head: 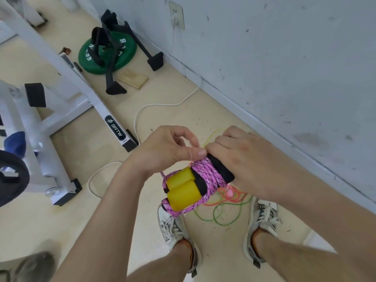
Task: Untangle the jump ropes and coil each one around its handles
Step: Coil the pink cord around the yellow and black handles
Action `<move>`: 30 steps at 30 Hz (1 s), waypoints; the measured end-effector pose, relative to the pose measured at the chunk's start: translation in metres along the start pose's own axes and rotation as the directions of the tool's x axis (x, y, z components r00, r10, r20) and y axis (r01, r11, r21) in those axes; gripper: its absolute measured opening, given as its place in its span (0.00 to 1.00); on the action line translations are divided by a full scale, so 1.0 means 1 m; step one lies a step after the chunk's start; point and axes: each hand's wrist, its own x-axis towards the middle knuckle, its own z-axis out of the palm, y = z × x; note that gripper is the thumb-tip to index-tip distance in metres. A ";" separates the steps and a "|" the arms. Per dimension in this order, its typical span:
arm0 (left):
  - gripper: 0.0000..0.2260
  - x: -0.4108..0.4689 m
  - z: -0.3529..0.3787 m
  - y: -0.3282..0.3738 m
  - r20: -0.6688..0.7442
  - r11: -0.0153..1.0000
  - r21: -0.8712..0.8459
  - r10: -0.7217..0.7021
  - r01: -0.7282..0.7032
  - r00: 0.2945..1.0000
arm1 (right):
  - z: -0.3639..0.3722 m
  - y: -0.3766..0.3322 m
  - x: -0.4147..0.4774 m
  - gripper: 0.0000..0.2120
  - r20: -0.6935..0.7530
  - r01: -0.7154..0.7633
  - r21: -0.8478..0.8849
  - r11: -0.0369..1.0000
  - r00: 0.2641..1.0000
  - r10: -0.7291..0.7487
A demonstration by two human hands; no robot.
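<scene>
Pink braided jump rope (205, 174) is held at waist height above the floor, wound in tight turns round its two handles (183, 188), which lie side by side: yellow butts toward the camera, black foam beyond. A loose pink loop hangs off the near end.

Right hand (248, 165) has its fingers wrapped over the black foam end, gripping both handles. Left hand (162, 149) has curled fingers and its thumb pressed on top of the coil, apparently pinching a strand; which strand is hidden.

The bundle looks light. The cord is soft and grippy, the foam squashy, and the yellow plastic slicker, so it is best held at the foam, clamping the wraps so they can't spring loose.

On the floor between the shoes (175, 226) lie a thin green rope (223, 218) and an orange rope (234, 197), tangled together and not yet coiled. Further out are a white cable (140, 112) and a green weight plate (89, 62).
</scene>
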 end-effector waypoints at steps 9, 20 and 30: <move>0.06 0.000 -0.005 -0.006 0.125 0.988 -0.083 0.140 -0.130 0.982 | -0.001 0.000 0.002 0.14 0.090 0.001 0.130 0.991 0.996 -0.013; 0.10 0.025 0.015 -0.074 0.014 0.877 -0.344 -0.352 0.335 0.936 | -0.011 -0.006 0.000 0.27 -0.040 -0.218 0.499 0.839 0.961 0.273; 0.20 0.016 0.068 0.000 -0.030 0.979 0.182 -0.082 0.086 0.996 | 0.005 0.025 0.003 0.22 0.142 -0.725 0.234 0.648 0.685 0.715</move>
